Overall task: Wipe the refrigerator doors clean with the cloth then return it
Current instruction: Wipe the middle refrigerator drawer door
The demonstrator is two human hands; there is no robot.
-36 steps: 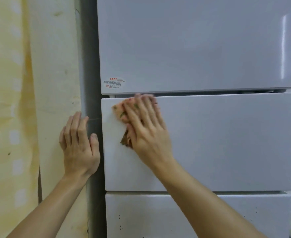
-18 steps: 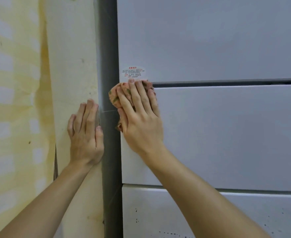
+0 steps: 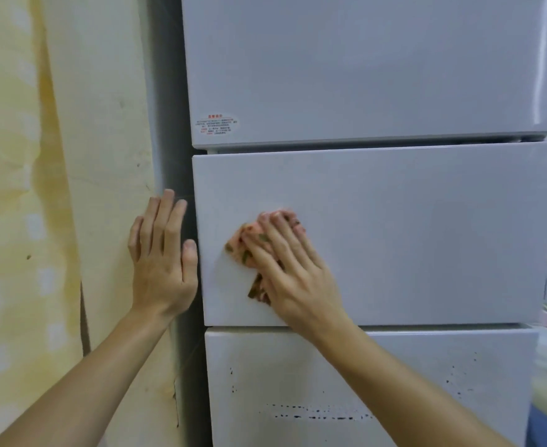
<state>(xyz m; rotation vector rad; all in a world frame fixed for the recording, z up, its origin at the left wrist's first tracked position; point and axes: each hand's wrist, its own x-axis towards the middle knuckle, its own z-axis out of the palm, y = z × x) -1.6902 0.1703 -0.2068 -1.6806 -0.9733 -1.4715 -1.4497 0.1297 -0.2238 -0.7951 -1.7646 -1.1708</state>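
The patterned orange cloth (image 3: 249,243) is bunched flat against the left part of the refrigerator's middle door (image 3: 410,233). It is pinned there by the right hand (image 3: 294,275), whose fingers lie nearly straight over it, pressing rather than gripping. The left hand (image 3: 162,262) is flat and holds nothing, braced on the grey side panel (image 3: 168,124) with its thumb at the door's edge. To wipe well, I would use even palm pressure and overlapping strokes out to the far right edge, then give extra effort to the speckled bottom door (image 3: 394,382), which looks dirtiest.
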